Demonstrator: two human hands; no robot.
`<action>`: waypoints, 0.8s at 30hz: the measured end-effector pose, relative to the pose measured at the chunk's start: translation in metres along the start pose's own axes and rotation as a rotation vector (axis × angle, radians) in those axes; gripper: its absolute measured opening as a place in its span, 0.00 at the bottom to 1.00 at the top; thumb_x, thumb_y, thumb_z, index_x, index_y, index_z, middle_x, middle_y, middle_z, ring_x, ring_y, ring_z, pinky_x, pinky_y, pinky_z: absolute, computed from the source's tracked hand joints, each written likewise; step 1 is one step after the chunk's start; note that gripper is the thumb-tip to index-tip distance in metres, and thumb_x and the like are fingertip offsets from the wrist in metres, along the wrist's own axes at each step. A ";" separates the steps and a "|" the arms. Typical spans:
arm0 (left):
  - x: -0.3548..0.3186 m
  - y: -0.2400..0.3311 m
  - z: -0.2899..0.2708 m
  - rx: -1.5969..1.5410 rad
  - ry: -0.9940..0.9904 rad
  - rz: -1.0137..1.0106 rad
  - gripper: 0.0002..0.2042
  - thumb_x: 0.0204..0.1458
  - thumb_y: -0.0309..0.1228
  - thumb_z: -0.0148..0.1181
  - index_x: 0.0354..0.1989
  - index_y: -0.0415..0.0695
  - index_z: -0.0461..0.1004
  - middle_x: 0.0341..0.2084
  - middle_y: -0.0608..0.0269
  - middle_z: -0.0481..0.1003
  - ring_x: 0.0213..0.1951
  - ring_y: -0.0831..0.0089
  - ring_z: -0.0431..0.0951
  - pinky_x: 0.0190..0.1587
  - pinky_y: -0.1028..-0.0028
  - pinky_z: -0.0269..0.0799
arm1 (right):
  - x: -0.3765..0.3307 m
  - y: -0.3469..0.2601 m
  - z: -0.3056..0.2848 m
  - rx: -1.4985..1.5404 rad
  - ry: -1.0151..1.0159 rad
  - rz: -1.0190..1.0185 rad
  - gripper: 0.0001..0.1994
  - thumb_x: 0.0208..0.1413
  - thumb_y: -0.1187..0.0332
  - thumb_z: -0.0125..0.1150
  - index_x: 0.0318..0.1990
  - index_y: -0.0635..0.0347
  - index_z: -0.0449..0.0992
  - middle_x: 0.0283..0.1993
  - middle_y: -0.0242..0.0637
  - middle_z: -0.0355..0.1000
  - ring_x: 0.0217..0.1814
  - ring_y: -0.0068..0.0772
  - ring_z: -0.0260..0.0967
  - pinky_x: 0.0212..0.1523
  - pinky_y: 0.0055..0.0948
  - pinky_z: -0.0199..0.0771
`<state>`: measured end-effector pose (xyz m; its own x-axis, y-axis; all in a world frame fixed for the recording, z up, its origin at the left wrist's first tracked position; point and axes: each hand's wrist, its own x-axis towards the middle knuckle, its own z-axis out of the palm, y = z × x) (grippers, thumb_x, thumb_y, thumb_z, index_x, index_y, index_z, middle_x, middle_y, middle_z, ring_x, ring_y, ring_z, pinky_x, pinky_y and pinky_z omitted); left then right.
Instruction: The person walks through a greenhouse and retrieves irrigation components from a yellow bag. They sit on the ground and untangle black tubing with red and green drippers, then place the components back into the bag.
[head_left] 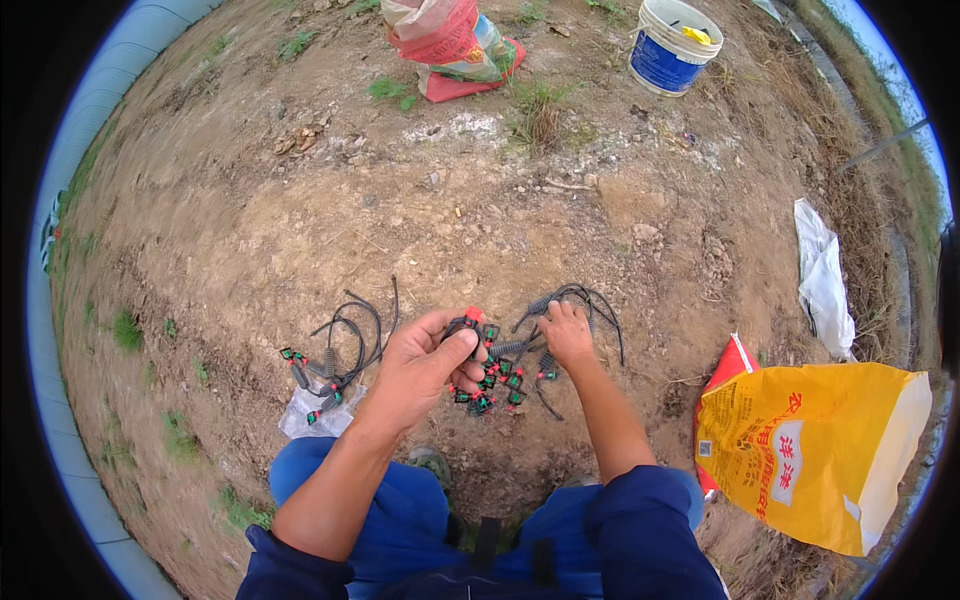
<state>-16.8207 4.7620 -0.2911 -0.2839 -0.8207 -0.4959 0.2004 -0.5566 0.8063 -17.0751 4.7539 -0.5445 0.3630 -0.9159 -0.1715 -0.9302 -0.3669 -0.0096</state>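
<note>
My left hand [425,352] is closed round a black fitting with a red tip [473,316], its thumb pressed over it; part of the fitting is hidden by the fingers. To its right, my right hand [567,335] has its fingers bent and closed on thin black tubing [606,312] with grey ribbed sleeves. On the ground between the hands lies a pile of small green, black and red sprinkler parts [490,385]. Left of my left hand are black tubes [345,322] joined to green-and-red heads [322,402], beside a clear plastic bag [312,412].
A yellow sack [815,440] lies close on the right, with a white plastic sheet [825,280] behind it. Farther off stand a red-and-white sack [450,45] and a white-and-blue bucket [662,62]. The ground is bare soil with weeds; my knees [390,490] are below the hands.
</note>
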 end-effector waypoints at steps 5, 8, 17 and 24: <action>0.010 0.004 0.010 0.065 -0.020 0.057 0.11 0.63 0.30 0.55 0.49 0.37 0.73 0.29 0.61 0.78 0.30 0.76 0.79 0.29 0.76 0.77 | -0.008 0.013 -0.038 0.046 0.075 -0.117 0.06 0.52 0.68 0.57 0.37 0.48 0.78 0.40 0.32 0.71 0.53 0.36 0.66 0.56 0.40 0.62; 0.022 0.004 0.021 0.069 -0.064 0.067 0.11 0.63 0.32 0.56 0.46 0.37 0.73 0.30 0.61 0.78 0.31 0.76 0.79 0.31 0.76 0.76 | -0.019 0.027 -0.076 0.211 0.160 -0.050 0.04 0.48 0.70 0.59 0.32 0.51 0.76 0.36 0.35 0.72 0.49 0.39 0.68 0.51 0.39 0.65; 0.051 -0.028 0.056 0.255 -0.076 0.182 0.13 0.64 0.36 0.53 0.39 0.36 0.72 0.28 0.61 0.76 0.31 0.78 0.75 0.34 0.74 0.71 | -0.090 0.035 -0.187 1.437 0.159 0.377 0.06 0.48 0.80 0.50 0.32 0.62 0.73 0.30 0.34 0.75 0.34 0.25 0.71 0.39 0.27 0.69; 0.045 -0.035 0.072 0.555 -0.159 0.349 0.14 0.66 0.39 0.49 0.36 0.39 0.68 0.22 0.62 0.73 0.19 0.77 0.71 0.20 0.72 0.68 | -0.099 0.019 -0.223 2.144 0.337 0.638 0.07 0.53 0.81 0.46 0.34 0.59 0.69 0.30 0.40 0.76 0.28 0.32 0.75 0.36 0.35 0.79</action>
<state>-16.9077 4.7538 -0.3189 -0.4327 -0.8878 -0.1566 -0.1939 -0.0780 0.9779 -17.1166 4.8008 -0.3078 -0.1321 -0.8751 -0.4656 0.5215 0.3381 -0.7834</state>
